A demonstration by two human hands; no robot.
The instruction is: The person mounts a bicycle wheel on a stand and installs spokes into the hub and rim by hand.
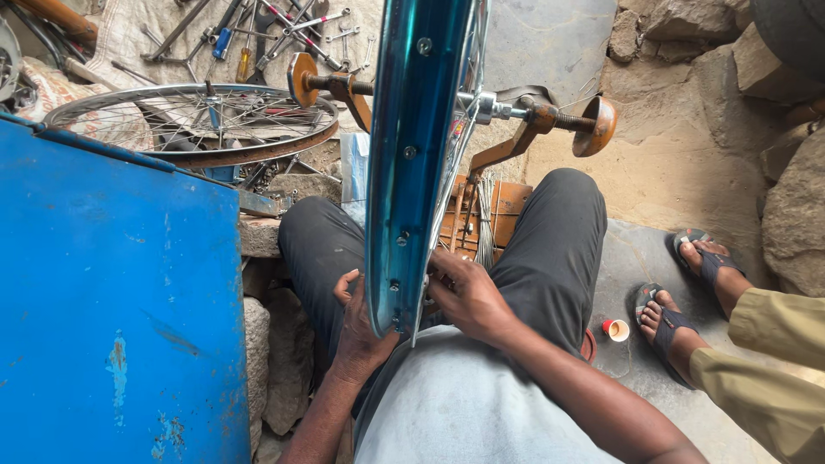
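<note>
Down between the knees, from the head camera, a teal bicycle rim stands edge-on, its axle carried by a rusty truing stand. The left hand cups the rim's near edge from the left, fingers curled against it. The right hand reaches in from the right, fingertips pinching at the spokes near the rim; what it grips is hidden. Spoke work at the nipples looks under way. A next move would call for small, even turns. Far left lies another wheel beside scattered tools; a bystander's sandalled feet wait right.
</note>
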